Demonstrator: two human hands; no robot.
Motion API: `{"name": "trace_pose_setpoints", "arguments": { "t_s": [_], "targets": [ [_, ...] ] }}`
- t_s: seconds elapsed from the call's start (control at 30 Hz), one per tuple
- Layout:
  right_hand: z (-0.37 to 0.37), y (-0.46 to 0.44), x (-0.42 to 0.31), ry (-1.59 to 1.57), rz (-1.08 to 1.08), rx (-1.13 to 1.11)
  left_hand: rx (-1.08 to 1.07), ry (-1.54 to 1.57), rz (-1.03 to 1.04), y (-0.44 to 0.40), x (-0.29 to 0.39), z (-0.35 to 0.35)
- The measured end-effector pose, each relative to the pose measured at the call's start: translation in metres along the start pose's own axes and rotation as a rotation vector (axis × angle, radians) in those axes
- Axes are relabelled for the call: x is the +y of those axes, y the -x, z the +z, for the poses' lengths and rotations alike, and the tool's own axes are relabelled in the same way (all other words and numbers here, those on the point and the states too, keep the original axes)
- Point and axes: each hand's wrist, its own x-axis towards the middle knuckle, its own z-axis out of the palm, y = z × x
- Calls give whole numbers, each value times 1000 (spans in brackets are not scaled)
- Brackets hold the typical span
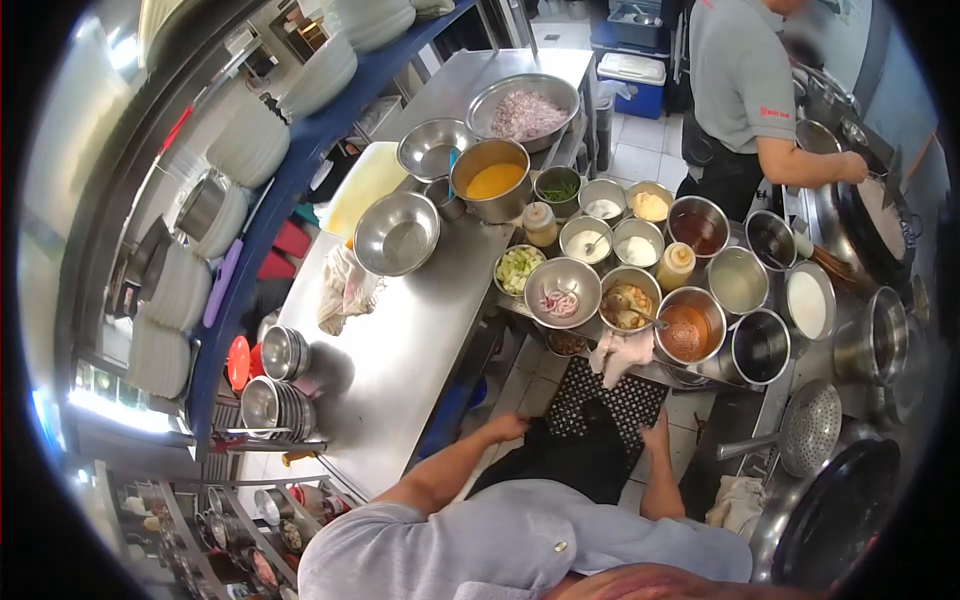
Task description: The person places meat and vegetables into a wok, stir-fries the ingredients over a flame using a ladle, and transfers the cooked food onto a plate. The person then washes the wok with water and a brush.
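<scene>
My left hand (508, 427) is low at the left side of my dark apron (570, 455), beside the steel counter. On the apron's other side is my right hand (655, 436), over the floor by a black perforated mat (605, 400). The fingers of both hands are too small and partly hidden to read. Ahead of them, a pinkish cloth (622, 355) hangs at the edge of the station. Behind it stand a bowl of sliced onion (558, 303), a pot of chunky food with a spoon (630, 300) and a pot of orange-red sauce (690, 328).
A steel counter (390, 350) on the left bears a crumpled cloth (347, 290) and stacked bowls (275, 405). Plates line the blue shelf (262, 215) above. On the right are a perforated skimmer (808, 428) and a black wok (840, 510). A co-worker (745, 90) stirs a pan.
</scene>
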Motion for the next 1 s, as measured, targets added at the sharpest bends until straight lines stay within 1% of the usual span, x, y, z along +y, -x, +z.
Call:
{"name": "trace_pose_setpoints", "arguments": {
  "t_s": [0.03, 0.07, 0.1, 0.13, 0.17, 0.2, 0.23, 0.27, 0.3, 0.33, 0.4, 0.43, 0.47, 0.53, 0.57, 0.6, 0.63, 0.67, 0.7, 0.73, 0.77, 0.8, 0.83, 0.87, 0.9, 0.93, 0.97, 1.0],
  "targets": [
    [23, -43, -19, -15, -298, 85, -83, 79, -1, 6, 49, -12],
    [24, -52, -80, 153, -220, 30, -55, 138, 50, -11, 65, -2],
    [29, -62, -115, 170, -186, -91, -21, 197, 104, -30, 83, 5],
    [19, -51, -174, 219, 72, -357, 60, 342, 116, -44, 102, 9],
    [40, -59, -153, 193, -313, -309, 143, 483, 135, -57, 122, 13],
    [16, -24, -213, 247, -266, -490, 242, 688, 115, -68, 145, 15],
    [29, -32, -186, 335, -577, -537, 228, 975, 188, -70, 169, 9],
    [27, -25, -183, 284, -356, -663, 192, 1179, 143, -125, 145, 41],
    [18, -5, -197, -317, 52, -907, -98, 1379, 74, -128, 151, 35],
    [20, -7, -189, -609, 219, -965, -404, 1564, 0, -123, 159, 34],
    [12, -13, -213, -450, 318, -448, -95, 1712, -164, -93, 224, 37],
    [19, -25, -211, -164, -74, -303, -95, 1769, -114, -96, 230, 41],
    [27, -27, -206, 39, -382, -82, -63, 1787, -93, -102, 226, 43],
    [42, -34, -194, 275, -139, -149, 54, 1586, -122, -110, 217, 50],
    [40, -33, -191, 285, -164, -162, 155, 1569, -243, -113, 223, 52],
    [33, -29, -194, 344, -237, -117, 178, 1591, -228, -120, 216, 56],
    [28, -24, -194, 398, -308, -74, 284, 1019, -136, -125, 205, 60],
    [26, -25, -189, 400, -334, -84, 368, 437, -59, -130, 195, 57],
    [20, -27, -184, 101, -288, -138, 316, 371, -30, -87, 216, 23],
    [10, -30, -179, -190, -227, -192, 327, 385, -35, -65, 222, 21],
    [-6, -31, -179, -796, 373, -593, 443, 471, 314, -48, 226, 22],
    [-19, -6, -220, -1029, 389, -743, 554, 546, 668, -35, 229, 25],
    [-21, -8, -225, -1011, 379, -748, 669, 607, 1035, -34, 232, 24],
    [-22, -16, -234, -1017, 357, -741, 693, 613, 1047, -93, 204, 65],
    [-23, -17, -238, -1024, 352, -735, 642, 715, 741, -164, 203, 98],
    [-22, -13, -239, -1033, 356, -729, 575, 806, 426, -212, 194, 126],
    [-19, -13, -243, -1043, 355, -732, 505, 883, 112, -234, 181, 143],
    [-14, -11, -247, -1057, 356, -737, 523, 892, 100, -227, 178, 136]
  ]
}}
